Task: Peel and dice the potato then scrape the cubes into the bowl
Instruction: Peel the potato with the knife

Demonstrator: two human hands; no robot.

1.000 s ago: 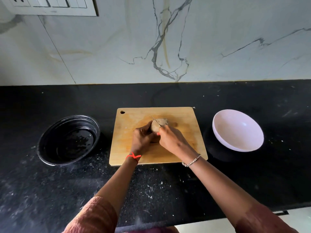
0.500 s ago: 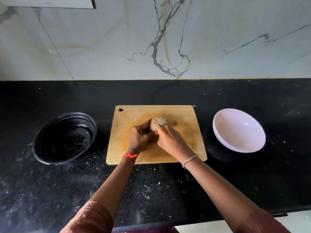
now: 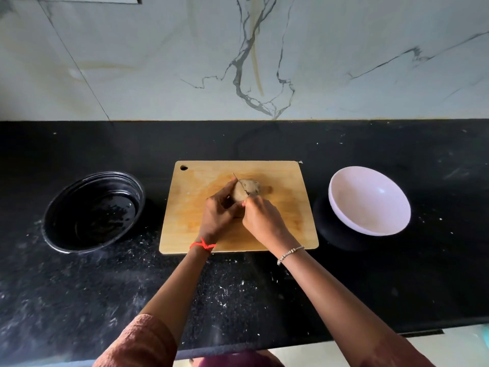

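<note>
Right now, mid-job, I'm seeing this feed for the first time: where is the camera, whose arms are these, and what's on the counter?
There is no machine here. These are a person's two bare arms, seen from one wide-angle camera worn on the head and looking down. On the black counter lies a wooden cutting board, with a black bowl to its left and a white bowl to its right. The left hand grips a brown potato over the board. The right hand holds a knife with its thin blade against the potato.
</note>
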